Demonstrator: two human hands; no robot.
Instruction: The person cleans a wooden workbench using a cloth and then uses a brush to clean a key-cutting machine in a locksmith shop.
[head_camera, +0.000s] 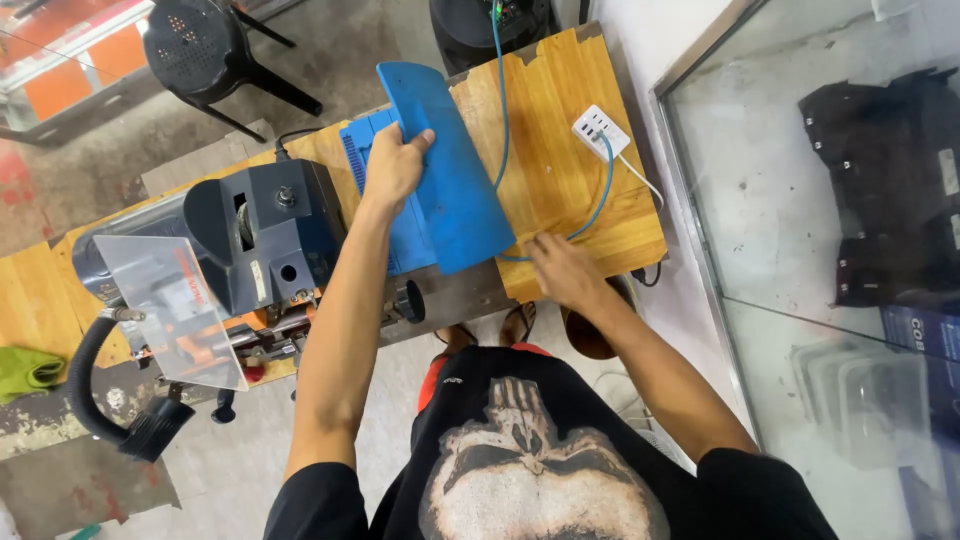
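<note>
At the left end of the wooden table (560, 110) stands a dark blue machine (262, 235) with a clear shield (170, 310), and just beside it the left hand (393, 165) grips the upper edge of a curved blue plastic cover (455, 170), fingers wrapped over the rim, probably to keep it tilted above the blue base (372, 150). Near the front edge, the right hand (563, 272) lies flat with spread fingers at the cover's lower corner, beside the blue cable (500, 90) from the white power strip (600, 130).

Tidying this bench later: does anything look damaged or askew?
Yes. The wooden tabletop has a chipped, ragged far edge. The blue cover, gripped by the left hand, sits tilted over the blue machine.
</note>
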